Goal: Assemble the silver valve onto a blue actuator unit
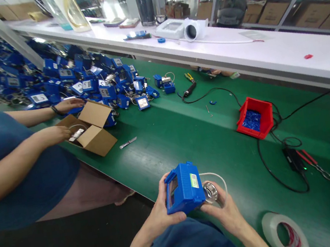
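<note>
I hold a blue plastic box-shaped device (pixel 184 188) in front of me, just above the near edge of the green table (pixel 186 137). My left hand (pixel 160 214) is wrapped round its left side. My right hand (pixel 226 212) grips its right end, where a round metal fitting (pixel 210 192) and a thin white cable loop (pixel 219 175) stick out. A label shows on the device's top face.
A co-worker at left reaches into an open cardboard box (pixel 92 128) beside a big pile of blue devices (pixel 83 84). A red bin (pixel 254 117) of blue parts, black cables (pixel 270 152), red-handled pliers (pixel 313 162) and a tape roll (pixel 284 232) lie to the right.
</note>
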Available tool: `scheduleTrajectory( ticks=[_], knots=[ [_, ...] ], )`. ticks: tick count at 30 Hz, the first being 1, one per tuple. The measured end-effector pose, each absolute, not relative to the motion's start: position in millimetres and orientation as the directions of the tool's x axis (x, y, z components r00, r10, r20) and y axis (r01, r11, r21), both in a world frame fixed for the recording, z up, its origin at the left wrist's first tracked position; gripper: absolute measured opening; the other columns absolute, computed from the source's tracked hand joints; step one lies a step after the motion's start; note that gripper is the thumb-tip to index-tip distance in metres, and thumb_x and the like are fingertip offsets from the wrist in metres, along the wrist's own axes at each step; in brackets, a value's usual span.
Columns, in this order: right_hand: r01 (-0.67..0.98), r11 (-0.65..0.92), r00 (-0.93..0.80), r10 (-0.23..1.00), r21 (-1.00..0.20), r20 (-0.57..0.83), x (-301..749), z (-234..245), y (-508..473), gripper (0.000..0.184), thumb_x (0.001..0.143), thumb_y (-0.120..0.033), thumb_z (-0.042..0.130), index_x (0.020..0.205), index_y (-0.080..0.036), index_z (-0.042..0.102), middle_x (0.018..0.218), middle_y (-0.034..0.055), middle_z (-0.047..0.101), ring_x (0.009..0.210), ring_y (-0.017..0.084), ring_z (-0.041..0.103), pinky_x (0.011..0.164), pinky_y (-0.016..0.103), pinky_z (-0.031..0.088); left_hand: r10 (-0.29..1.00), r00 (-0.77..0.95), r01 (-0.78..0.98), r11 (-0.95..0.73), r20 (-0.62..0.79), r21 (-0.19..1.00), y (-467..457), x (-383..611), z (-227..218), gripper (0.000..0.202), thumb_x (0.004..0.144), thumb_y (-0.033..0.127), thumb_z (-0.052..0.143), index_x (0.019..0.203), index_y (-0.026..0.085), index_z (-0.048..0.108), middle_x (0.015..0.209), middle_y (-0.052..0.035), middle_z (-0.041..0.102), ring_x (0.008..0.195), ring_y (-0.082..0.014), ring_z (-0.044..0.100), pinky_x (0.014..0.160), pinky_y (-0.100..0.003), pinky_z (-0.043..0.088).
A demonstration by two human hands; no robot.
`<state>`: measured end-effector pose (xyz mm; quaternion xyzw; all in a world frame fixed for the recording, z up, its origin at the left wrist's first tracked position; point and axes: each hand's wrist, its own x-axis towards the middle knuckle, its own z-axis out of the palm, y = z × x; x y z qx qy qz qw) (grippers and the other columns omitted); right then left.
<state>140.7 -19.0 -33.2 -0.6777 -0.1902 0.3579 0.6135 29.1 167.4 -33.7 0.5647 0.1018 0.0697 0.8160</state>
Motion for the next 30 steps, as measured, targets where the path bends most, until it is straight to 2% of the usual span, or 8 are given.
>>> scheduleTrajectory(
  ticks=[8,12,15,18,23,25,27,30],
  knots=[
    [-0.234,-0.112,0.605,0.761,-0.966,-0.235,142,-46,-25,0.058,0.064,-0.029,0.078,0.117,-0.026,0.053,0.107,0.0023,0.064,0.095,0.02,0.058,0.087,0.033,0.045,0.288,0.955,0.018,0.204,-0.077,0.979,157,23,-22,0.1,0.059,0.038,0.084,0.135,0.03,0.019,0.137,-0.0098,0.037,0.128,-0.0313,0.039,0.105,-0.041,0.035],
    [-0.149,-0.119,0.634,0.751,-0.982,-0.187,142,-47,-23,0.058,0.06,-0.025,0.08,0.112,-0.027,0.057,0.113,0.0021,0.063,0.099,0.02,0.058,0.089,0.032,0.045,0.285,0.958,0.012,0.073,-0.032,0.997,148,16,-10,0.096,0.058,0.03,0.084,0.134,0.031,0.025,0.14,-0.0086,0.036,0.128,-0.0304,0.039,0.105,-0.039,0.037],
    [-0.131,-0.146,0.635,0.747,-0.981,-0.196,141,-42,-22,0.051,0.059,-0.025,0.08,0.106,-0.025,0.061,0.108,0.0018,0.066,0.097,0.021,0.059,0.09,0.033,0.045,0.296,0.955,0.036,-0.015,-0.03,0.999,141,13,-7,0.098,0.056,0.025,0.085,0.135,0.031,0.027,0.141,-0.008,0.037,0.127,-0.0297,0.041,0.105,-0.038,0.038],
    [-0.182,-0.182,0.594,0.763,-0.966,-0.256,139,-40,-24,0.056,0.057,-0.027,0.081,0.109,-0.023,0.059,0.102,0.0014,0.068,0.092,0.021,0.06,0.083,0.032,0.047,0.348,0.934,0.058,0.066,-0.077,0.996,141,18,-13,0.096,0.058,0.027,0.084,0.136,0.029,0.027,0.137,-0.0084,0.042,0.124,-0.0285,0.045,0.102,-0.036,0.041],
    [-0.264,-0.194,0.578,0.752,-0.945,-0.316,133,-50,-29,0.047,0.063,-0.032,0.078,0.105,-0.02,0.061,0.094,0.002,0.069,0.082,0.018,0.061,0.076,0.03,0.046,0.365,0.903,0.137,0.25,-0.225,0.958,149,38,-42,0.084,0.071,0.046,0.071,0.138,0.017,0.029,0.138,-0.0152,0.044,0.124,-0.0304,0.046,0.104,-0.041,0.039],
    [-0.344,-0.197,0.601,0.705,-0.918,-0.376,132,-57,-29,0.04,0.064,-0.035,0.077,0.097,-0.018,0.063,0.085,0.0016,0.068,0.074,0.015,0.059,0.068,0.026,0.045,0.404,0.86,0.246,0.209,-0.312,0.947,150,46,-57,0.078,0.074,0.051,0.066,0.135,0.013,0.036,0.137,-0.0182,0.046,0.126,-0.032,0.044,0.107,-0.045,0.034],
    [-0.471,-0.199,0.591,0.652,-0.859,-0.475,132,-65,-29,0.034,0.065,-0.038,0.076,0.087,-0.016,0.062,0.075,0.0009,0.065,0.064,0.012,0.056,0.059,0.023,0.043,0.477,0.823,0.306,0.085,-0.309,0.948,146,54,-70,0.071,0.074,0.05,0.066,0.129,0.012,0.045,0.133,-0.0191,0.05,0.127,-0.0326,0.043,0.108,-0.046,0.031],
    [-0.598,-0.241,0.547,0.575,-0.764,-0.609,136,-77,-33,0.031,0.067,-0.042,0.072,0.078,-0.014,0.062,0.065,0.0006,0.061,0.054,0.009,0.052,0.05,0.021,0.04,0.474,0.851,0.297,-0.081,-0.226,0.951,134,68,-90,0.06,0.07,0.047,0.07,0.118,0.014,0.054,0.113,-0.0148,0.064,0.111,-0.0311,0.056,0.094,-0.043,0.044]
  ],
)
